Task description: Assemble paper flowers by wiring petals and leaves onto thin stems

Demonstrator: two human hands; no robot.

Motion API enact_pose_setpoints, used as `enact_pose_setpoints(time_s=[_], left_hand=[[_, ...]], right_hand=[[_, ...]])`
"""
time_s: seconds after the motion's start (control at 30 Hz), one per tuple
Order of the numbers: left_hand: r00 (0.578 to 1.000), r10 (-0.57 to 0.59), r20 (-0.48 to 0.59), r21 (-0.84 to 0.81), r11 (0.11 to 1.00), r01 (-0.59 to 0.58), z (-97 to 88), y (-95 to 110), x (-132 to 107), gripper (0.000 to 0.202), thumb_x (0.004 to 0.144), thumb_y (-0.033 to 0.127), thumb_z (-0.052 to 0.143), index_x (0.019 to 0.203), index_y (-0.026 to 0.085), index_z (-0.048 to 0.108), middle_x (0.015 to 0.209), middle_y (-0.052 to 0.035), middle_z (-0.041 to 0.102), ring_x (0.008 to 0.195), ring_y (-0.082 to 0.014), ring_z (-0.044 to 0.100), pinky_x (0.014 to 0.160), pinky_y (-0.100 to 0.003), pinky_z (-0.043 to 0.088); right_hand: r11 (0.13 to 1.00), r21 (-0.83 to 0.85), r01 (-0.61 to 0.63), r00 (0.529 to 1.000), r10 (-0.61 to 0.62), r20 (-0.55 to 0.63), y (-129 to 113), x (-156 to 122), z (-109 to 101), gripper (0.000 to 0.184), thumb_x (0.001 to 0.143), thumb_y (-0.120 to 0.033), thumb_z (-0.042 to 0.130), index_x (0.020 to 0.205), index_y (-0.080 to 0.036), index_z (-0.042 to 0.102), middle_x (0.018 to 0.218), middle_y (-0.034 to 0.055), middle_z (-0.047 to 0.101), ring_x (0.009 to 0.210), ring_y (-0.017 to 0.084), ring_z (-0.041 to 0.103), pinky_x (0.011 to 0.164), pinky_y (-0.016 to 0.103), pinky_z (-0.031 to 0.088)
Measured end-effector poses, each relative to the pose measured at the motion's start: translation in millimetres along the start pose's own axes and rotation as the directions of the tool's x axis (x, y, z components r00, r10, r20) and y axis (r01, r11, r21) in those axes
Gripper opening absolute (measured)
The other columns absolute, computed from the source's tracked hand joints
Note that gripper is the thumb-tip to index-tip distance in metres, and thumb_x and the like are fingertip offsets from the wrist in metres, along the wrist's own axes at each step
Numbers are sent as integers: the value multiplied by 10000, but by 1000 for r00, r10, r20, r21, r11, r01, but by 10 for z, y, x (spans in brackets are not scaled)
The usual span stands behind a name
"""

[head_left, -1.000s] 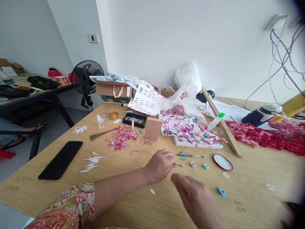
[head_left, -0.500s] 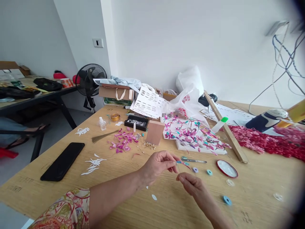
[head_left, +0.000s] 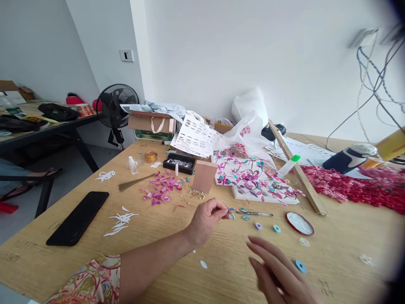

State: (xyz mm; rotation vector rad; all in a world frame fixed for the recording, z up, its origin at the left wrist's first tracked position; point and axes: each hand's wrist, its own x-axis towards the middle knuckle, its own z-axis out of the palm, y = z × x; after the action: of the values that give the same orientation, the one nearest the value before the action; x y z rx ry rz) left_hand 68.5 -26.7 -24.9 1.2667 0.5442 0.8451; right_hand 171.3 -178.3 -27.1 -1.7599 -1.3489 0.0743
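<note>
My left hand (head_left: 207, 220) is closed in a pinch over the middle of the table. It grips a small petal spray (head_left: 233, 211) with pink and teal tips, whose lower end is hidden by the fingers. To the right and closer to me, my right hand (head_left: 281, 274) is slightly blurred, its thumb and fingers apart with nothing visible between them. Just beyond the left hand lie a teal petal (head_left: 246, 218) and a slim tool (head_left: 261, 214). A purple spool (head_left: 258, 226), a teal spool (head_left: 276, 229) and a blue spool (head_left: 300, 266) rest near the right hand.
Pink petals (head_left: 163, 186), white paper cutouts (head_left: 122, 221) and a black phone (head_left: 79, 217) lie left. Behind stand a wooden block (head_left: 204, 177) and a white foam board (head_left: 253, 195) holding flower sprays. A red-rimmed dish (head_left: 300, 223) and wooden bar (head_left: 303, 181) are right.
My right hand has moved away from the left, toward me and to the right, and its fingers have opened. My left hand has shifted slightly, still pinching the petal spray.
</note>
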Motion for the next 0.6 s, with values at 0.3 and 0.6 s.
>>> enact_pose_setpoints(time_s=[0.3,0.6], left_hand=[[997,-55,-45,70,996,58,-45,100,-75,109,718,231,536,672,132,538,655,6,569,654,-99,528,629,-212,403],[973,200,114,485,844,-230,-131,-10,9,81,724,138,523,679,146,590,728,-6,517,670,-98,491,614,-209,388]], right_hand=[[956,227,-184,983,173,67,-89,457,634,257,783,-351,448,921,-169,564,678,40,646,561,151,587,494,241,452],[934,-327,141,987,-105,123,-226,408,316,373,861,-344,299,700,-202,604,621,33,636,514,133,569,459,211,368]])
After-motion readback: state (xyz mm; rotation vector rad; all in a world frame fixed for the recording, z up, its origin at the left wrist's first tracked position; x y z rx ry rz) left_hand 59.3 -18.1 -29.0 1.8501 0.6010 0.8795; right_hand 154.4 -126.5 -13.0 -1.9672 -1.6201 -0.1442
